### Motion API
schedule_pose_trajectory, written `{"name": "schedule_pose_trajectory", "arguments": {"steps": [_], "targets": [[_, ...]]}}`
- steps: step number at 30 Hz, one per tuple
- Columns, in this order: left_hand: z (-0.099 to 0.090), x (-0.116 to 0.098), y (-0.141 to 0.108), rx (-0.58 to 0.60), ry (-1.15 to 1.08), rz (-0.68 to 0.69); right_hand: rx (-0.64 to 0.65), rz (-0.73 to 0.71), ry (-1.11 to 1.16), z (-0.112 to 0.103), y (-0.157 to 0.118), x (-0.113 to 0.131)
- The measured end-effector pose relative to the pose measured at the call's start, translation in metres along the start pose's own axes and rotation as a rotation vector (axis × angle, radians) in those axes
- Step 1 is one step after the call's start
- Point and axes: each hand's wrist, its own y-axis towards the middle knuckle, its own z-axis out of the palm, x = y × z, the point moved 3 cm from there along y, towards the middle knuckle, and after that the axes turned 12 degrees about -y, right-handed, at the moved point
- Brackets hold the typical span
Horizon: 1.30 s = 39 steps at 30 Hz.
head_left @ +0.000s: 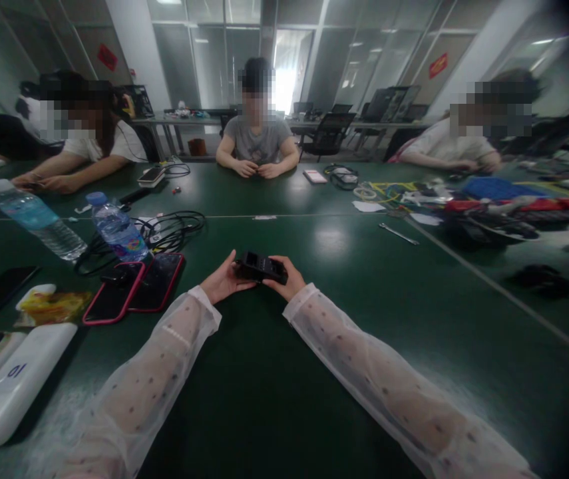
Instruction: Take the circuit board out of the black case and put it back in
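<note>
Between my two hands is a small black box-shaped device [263, 267], with a squarish recess at its left and small pale marks along its side. My left hand [225, 274] grips its left end, thumb up and fingers underneath. Closed round the right end is my right hand [288, 278], fingers on top and thumb at the near side. The device sits at or just above the green table [274, 372]; I cannot tell whether it touches. Sheer dotted sleeves cover both forearms.
At the left are two water bottles [117, 227], black cables [179, 229], red-edged phones [114, 293], a yellow packet [54, 307] and a white power bank [17, 386]. A wrench [398, 233] and a cluttered heap [504, 206] lie right. People sit opposite, one in a grey shirt [257, 136].
</note>
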Motion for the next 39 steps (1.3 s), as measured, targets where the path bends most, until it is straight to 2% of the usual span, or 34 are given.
{"name": "schedule_pose_trajectory", "arguments": {"steps": [4,7,11,15,21,25,29,39], "targets": [[-0.001,0.000,0.003,0.011,-0.003,0.002,-0.044,0.006,0.018,-0.024,0.011,0.005],[0.000,-0.001,0.001,-0.015,-0.027,0.008,-0.165,0.031,0.004,-0.051,0.022,0.000],[0.002,-0.001,-0.002,-0.053,-0.040,-0.015,-0.393,0.068,-0.122,-0.082,0.030,-0.024],[-0.001,-0.001,0.000,-0.045,-0.036,-0.026,-0.479,0.157,-0.276,-0.097,0.026,-0.058],[-0.001,-0.001,0.000,-0.035,0.003,-0.008,-0.469,0.216,-0.486,-0.105,0.019,-0.096],[0.001,-0.001,-0.002,-0.024,0.029,0.002,-0.394,0.231,-0.559,-0.102,0.021,-0.110],[0.000,-0.001,-0.001,-0.025,0.039,-0.003,-0.299,0.246,-0.613,-0.098,0.024,-0.117],[-0.004,-0.002,0.001,-0.007,0.035,0.001,-0.263,0.237,-0.634,-0.098,0.023,-0.120]]}}
